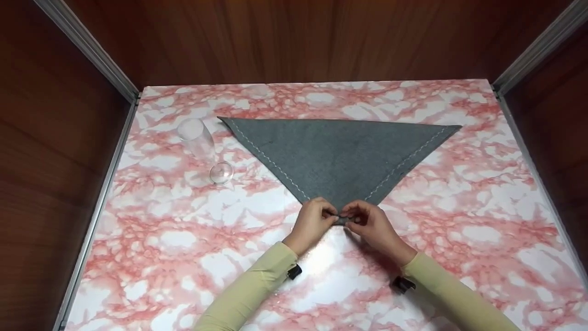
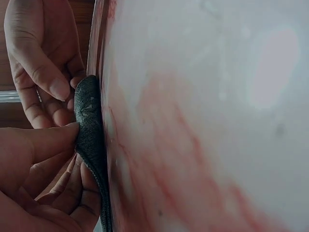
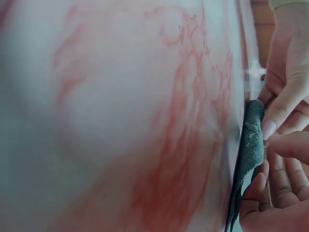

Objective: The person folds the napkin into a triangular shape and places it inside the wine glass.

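Note:
A grey cloth (image 1: pixel 340 161) with pale stitching along two sides lies as a triangle, its long edge at the far side. The point nearest the person is turned up into a small thick roll, seen edge-on as a rolled cloth edge (image 2: pixel 88 108) in the left wrist view. My left hand (image 1: pixel 314 223) pinches this roll from the left with thumb and fingers. From the right, my right hand (image 1: pixel 375 228) pinches it too, close beside the left. Both hands flank the folded cloth (image 3: pixel 251 137) in the right wrist view; some fingertips are hidden.
A clear stemmed glass (image 1: pixel 198 142) lies on its side left of the cloth, its round foot towards the person. The table (image 1: pixel 183 266) has a red and white marbled top. Brown wooden panels (image 1: pixel 294 41) with metal corner rails enclose its back and sides.

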Motion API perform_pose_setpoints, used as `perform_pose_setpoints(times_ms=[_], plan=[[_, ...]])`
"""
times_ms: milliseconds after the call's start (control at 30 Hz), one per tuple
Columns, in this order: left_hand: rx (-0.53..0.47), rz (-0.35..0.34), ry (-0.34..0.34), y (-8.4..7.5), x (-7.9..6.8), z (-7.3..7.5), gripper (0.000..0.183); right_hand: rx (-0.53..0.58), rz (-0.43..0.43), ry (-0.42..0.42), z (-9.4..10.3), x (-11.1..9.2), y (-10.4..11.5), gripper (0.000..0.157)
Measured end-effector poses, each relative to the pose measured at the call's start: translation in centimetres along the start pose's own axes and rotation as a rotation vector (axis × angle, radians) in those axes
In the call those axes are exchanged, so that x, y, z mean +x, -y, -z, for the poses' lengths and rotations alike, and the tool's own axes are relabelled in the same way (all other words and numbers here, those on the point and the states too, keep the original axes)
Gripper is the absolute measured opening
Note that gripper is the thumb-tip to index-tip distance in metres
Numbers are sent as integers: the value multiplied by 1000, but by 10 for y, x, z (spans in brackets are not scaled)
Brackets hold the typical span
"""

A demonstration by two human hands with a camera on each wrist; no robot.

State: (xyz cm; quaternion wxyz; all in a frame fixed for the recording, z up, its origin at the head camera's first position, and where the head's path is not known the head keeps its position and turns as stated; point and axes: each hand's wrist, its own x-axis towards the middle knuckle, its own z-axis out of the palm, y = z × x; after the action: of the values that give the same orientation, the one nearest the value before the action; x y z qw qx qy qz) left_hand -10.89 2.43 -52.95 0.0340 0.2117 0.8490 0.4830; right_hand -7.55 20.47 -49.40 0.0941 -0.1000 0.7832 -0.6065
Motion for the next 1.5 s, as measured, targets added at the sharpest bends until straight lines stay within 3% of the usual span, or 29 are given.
perform_pose_setpoints(times_ms=[267,467,600,800,967,1100,1400,1500], plan=[[-15,-2,-26,3,2,2,10,-74,16,41,0,3,-2,43],[-90,-17,68,5,2,9,14,-112,48,48,0,5,1,47],[-86,-27,138,7,2,13,26,-129,37,34,1,6,4,47],[-60,-45,183,6,4,12,37,-159,4,33,3,8,-3,51],[0,-44,185,4,5,10,33,-170,-25,29,4,12,-25,56],[-16,-17,181,3,6,8,30,-169,-31,21,5,13,-32,53],[-78,35,161,0,6,4,25,-110,-54,6,5,11,-28,39],[-81,39,144,0,6,3,24,-81,-54,-2,4,9,-17,37]])
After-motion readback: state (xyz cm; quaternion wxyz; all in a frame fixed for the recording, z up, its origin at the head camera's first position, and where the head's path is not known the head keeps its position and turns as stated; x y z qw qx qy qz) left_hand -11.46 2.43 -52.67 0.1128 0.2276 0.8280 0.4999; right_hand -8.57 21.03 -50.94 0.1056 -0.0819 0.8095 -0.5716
